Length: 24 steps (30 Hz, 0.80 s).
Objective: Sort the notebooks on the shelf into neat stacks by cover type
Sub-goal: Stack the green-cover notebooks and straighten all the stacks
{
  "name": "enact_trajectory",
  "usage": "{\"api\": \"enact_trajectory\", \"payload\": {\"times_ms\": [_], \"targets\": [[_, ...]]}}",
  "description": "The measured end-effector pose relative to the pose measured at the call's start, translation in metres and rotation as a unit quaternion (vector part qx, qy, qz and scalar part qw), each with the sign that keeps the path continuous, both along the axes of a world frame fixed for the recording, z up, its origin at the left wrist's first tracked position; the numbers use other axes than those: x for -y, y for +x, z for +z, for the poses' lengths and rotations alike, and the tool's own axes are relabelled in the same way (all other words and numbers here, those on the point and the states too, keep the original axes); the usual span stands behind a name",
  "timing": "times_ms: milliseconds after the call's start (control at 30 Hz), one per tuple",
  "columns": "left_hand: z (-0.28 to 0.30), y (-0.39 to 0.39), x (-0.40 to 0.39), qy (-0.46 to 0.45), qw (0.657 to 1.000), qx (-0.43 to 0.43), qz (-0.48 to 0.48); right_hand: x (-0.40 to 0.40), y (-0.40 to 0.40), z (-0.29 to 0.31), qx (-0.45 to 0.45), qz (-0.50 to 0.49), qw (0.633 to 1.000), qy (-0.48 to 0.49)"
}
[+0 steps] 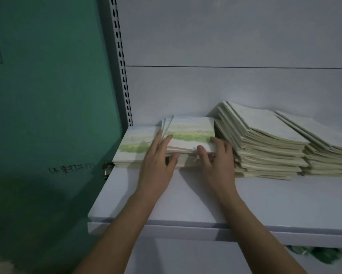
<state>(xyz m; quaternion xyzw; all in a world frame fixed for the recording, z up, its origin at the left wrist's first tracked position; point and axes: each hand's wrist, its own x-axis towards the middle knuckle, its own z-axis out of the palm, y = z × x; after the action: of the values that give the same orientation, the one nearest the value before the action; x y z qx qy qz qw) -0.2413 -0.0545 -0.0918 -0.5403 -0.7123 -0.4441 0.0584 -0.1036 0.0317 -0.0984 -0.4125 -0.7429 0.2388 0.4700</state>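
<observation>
From the head view, both hands are on a bundle of green-landscape notebooks (191,135) at the far left of the white shelf (265,202). The left hand (158,163) lies flat, fingers straight against the bundle's left edge, while the right hand (217,161) curls round its near right corner. Just right of the bundle stand two taller stacks of plain cream notebooks (265,143).

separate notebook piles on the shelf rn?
4. A low landscape-cover pile far left; a small pile held between left hand and right hand; a tall cream stack; another cream stack, partly cut off at right.
</observation>
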Motion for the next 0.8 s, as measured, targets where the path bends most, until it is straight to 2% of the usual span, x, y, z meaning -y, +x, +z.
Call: {"api": "enact_trajectory", "payload": {"times_ms": [167, 433, 533, 667, 733, 800], "targets": [[-0.002, -0.007, -0.001, 0.008, 0.999, 0.031, -0.003, 0.001, 0.002, -0.001, 0.033, -0.003, 0.999, 0.018], [-0.008, -0.015, -0.004, 0.032, 0.999, 0.019, -0.038, 0.002, -0.002, 0.000, 0.063, -0.025, 0.998, 0.020], [-0.007, -0.010, -0.002, 0.011, 0.999, 0.013, -0.048, 0.008, -0.001, 0.002, 0.040, -0.055, 0.994, 0.083], [0.000, -0.010, 0.013, 0.010, 0.998, -0.054, -0.018, 0.026, 0.003, 0.009, -0.008, -0.059, 0.963, 0.261], [0.009, -0.026, 0.030, 0.038, 0.999, -0.025, 0.022, 0.034, 0.002, 0.013, -0.004, -0.016, 0.950, 0.312], [0.019, -0.051, 0.049, 0.049, 0.995, 0.063, 0.054, 0.046, -0.006, 0.022, 0.005, 0.030, 0.946, 0.321]]}}
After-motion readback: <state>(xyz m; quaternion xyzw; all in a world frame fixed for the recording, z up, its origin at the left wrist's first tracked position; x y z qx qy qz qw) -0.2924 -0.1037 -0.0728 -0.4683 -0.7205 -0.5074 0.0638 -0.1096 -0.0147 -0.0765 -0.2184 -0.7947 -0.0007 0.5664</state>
